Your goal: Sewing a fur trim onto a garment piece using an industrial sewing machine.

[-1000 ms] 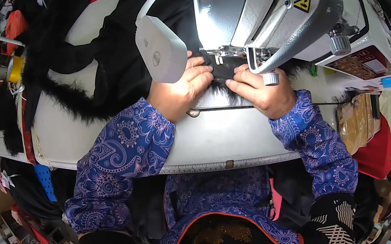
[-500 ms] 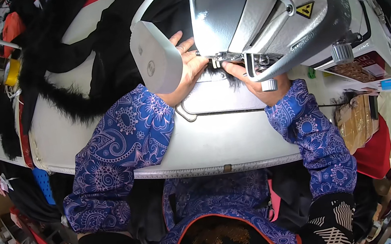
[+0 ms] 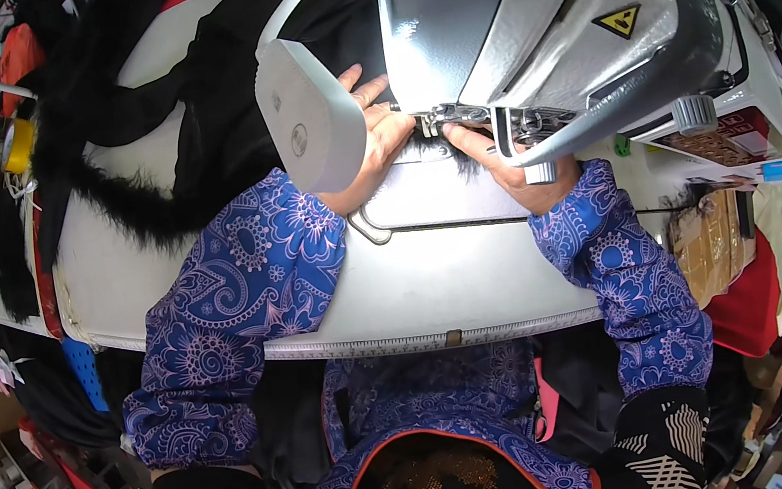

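Note:
Under the lit head of a sewing machine [image 3: 453, 13], black furry fabric [image 3: 436, 141] lies at the presser foot [image 3: 429, 124]. My left hand [image 3: 380, 135] rests on the black cloth [image 3: 317, 18] left of the foot, fingers spread and flat, part of it behind a white oval lamp-like attachment [image 3: 311, 115]. From the right, my right hand [image 3: 510, 161] reaches in with a finger stretched out, its tip by the foot on the fur's edge. The machine's guard and knob cover some of its other fingers.
A long black fur trim [image 3: 126, 198] curves over the white table [image 3: 437, 283] at left. A measuring tape [image 3: 515, 328] runs along the front edge. A curved metal lever [image 3: 371, 229] sits below my left wrist. At right lies a brown taped package [image 3: 709, 242].
Both hands stay in nearly the same place on the fabric. The machine head and the white attachment shift slightly in the picture.

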The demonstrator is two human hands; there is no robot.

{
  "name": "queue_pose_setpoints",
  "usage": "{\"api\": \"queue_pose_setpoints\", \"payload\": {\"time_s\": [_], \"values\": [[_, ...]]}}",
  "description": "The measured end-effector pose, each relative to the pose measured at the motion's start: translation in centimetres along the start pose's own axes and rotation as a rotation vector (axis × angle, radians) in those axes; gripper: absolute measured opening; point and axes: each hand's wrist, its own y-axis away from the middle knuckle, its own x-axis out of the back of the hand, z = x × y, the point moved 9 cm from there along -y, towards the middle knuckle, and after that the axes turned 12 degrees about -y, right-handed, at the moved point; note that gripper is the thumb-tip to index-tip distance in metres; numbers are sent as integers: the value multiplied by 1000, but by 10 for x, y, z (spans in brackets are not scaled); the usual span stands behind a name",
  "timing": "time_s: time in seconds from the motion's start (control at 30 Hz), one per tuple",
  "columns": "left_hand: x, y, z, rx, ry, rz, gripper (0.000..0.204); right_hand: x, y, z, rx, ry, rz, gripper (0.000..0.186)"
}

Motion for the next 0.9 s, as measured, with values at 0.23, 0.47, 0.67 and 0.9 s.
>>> {"api": "queue_pose_setpoints", "payload": {"time_s": [0.23,0.47,0.67,0.9], "values": [[-6,3,-6,84,10,17,15,-3,-2,-1,38,93,-25,28],[12,-2,3,-21,-82,199,10,1,-4,-9,89,88,-2,22],[14,15,-9,111,26,189,12,-6,13,33,-7,239,-170,17],[27,20,12,-14,109,230,24,37,14,-38,246,216,-33,17]]}}
